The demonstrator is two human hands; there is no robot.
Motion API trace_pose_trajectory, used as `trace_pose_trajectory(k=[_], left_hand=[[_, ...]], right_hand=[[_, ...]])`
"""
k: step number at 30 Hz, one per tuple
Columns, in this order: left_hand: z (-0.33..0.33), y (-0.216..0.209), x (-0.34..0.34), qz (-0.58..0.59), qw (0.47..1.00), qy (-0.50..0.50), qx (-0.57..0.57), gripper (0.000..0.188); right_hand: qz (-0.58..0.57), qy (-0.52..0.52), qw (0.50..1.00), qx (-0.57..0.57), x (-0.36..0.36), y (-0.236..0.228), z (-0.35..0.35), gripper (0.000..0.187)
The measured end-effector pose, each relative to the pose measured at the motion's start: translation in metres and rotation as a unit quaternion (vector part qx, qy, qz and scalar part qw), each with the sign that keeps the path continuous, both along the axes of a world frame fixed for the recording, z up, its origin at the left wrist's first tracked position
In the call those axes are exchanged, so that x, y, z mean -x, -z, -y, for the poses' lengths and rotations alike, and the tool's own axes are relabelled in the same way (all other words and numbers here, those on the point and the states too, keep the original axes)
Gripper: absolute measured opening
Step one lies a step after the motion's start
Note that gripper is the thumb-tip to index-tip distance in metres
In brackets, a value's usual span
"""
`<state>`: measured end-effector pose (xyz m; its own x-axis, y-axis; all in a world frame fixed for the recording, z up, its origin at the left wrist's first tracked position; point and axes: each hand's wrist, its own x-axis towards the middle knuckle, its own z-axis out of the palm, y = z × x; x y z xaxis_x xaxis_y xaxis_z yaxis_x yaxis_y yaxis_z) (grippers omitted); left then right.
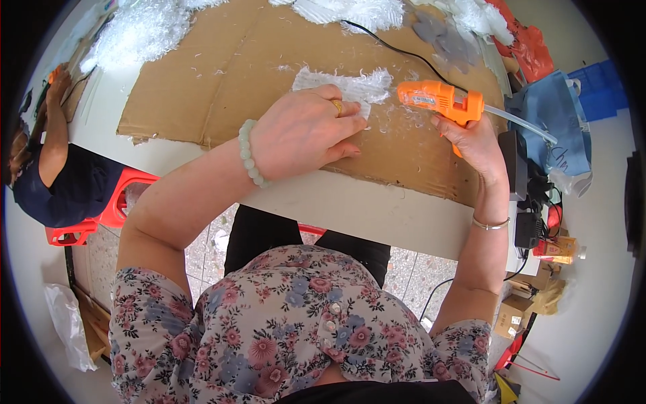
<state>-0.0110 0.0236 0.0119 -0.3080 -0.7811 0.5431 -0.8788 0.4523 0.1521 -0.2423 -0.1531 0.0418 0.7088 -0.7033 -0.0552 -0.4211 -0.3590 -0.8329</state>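
While the left hand [306, 131] covers part of the white fringe [350, 86], the right hand [474, 141] grips the glue gun [441, 99].

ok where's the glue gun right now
In the head view the orange glue gun is in the right hand, right of centre over the cardboard, its nozzle pointing at the white fringe piece under the left hand.

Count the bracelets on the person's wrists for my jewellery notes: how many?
2: a pale green bead bracelet on the left wrist, and a thin metal bangle on the right wrist. None hidden, as far as shown.
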Motion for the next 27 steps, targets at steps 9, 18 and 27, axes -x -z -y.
trace_pose_trajectory(k=[9,18,27], left_hand=[[0.0,-0.002,0.0,0.01,1.0,-0.004,0.001,0.033],[-0.003,-0.004,-0.001,0.012,0.998,-0.011,-0.059,0.039],[0.0,-0.001,-0.001,0.016,1.0,-0.003,-0.004,0.032]], right_hand=[[0.087,0.083,0.993,0.011,-0.002,-0.003,-0.002,0.015],[0.016,0.047,0.998,-0.026,-0.001,0.002,0.002,0.016],[-0.045,0.048,0.997,0.033,-0.006,-0.002,-0.008,0.021]])
